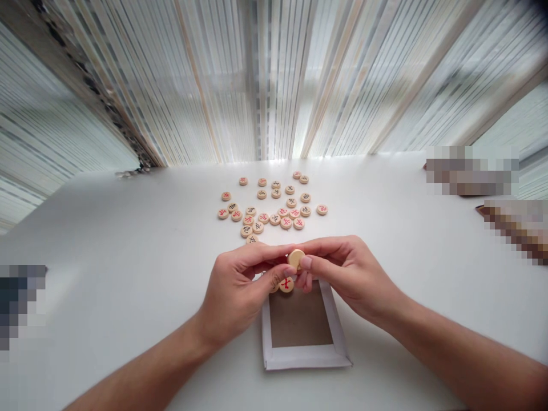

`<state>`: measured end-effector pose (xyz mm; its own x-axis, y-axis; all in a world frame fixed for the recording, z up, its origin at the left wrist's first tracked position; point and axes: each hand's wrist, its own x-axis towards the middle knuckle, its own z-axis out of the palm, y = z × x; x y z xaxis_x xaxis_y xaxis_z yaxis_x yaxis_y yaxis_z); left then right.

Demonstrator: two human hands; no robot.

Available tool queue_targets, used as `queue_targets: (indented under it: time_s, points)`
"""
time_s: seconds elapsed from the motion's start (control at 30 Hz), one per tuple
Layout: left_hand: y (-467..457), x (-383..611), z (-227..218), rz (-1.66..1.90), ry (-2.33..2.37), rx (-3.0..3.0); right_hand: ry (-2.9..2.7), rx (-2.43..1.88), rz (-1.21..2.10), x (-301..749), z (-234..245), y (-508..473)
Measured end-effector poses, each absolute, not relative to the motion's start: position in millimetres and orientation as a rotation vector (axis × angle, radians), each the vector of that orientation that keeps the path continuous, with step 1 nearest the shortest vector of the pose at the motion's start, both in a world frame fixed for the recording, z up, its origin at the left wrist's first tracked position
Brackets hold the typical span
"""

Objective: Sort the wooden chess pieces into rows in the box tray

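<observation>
Between the fingertips of both hands is a round wooden Chinese chess piece (295, 258), its plain side facing me. My left hand (244, 279) pinches it from the left, and my right hand (349, 274) grips it with thumb and fingers from the right. Under the hands lies a shallow white cardboard box (306, 357) with a brown bottom. Inside its far end is a chess piece with a red character (286, 285); another beside it is partly hidden by my left thumb.
Several Chinese chess pieces with red or black characters (286, 222) lie scattered on the white table (141, 240) beyond the box. A striped string curtain (214, 85) hangs behind the table. Blurred-out objects are at the right (471, 171) and left (19, 302) edges.
</observation>
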<state>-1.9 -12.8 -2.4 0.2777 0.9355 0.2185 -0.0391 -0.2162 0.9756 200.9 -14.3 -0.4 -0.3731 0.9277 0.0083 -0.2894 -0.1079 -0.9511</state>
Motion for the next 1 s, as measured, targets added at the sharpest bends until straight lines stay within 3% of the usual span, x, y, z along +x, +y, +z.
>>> queue_targets:
  time_s: [1.0]
  points:
    - [-10.7, 2.0, 6.2, 1.097, 0.779, 1.375, -1.106, -0.839, 1.735, 199.7, 2.0, -13.5]
